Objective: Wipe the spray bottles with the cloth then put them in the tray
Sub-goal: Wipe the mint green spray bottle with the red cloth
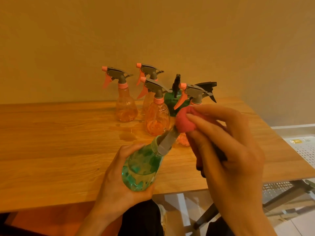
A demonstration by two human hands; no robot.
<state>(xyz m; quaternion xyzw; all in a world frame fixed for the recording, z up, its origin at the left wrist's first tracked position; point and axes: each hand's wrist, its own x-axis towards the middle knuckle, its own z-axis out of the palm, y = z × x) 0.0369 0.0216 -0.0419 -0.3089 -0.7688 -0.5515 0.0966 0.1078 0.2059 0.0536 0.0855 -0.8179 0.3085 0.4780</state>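
Observation:
My left hand (117,181) grips a green see-through spray bottle (141,167), tilted with its grey neck pointing up and right. My right hand (226,150) holds a bunched red cloth (185,122) wrapped over the bottle's spray head, which is hidden under it. On the wooden table (59,142) behind stand several orange spray bottles: one at the left (126,106), one in front (157,120), one at the back (150,74), and one (194,94) partly hidden by my right hand. A dark green bottle (173,101) stands among them.
A white perforated tray (305,147) lies at the right, beyond the table's edge. A second black spray head (208,87) shows behind the right orange bottle. A wet patch (126,135) marks the table near the bottles. The wall stands close behind them.

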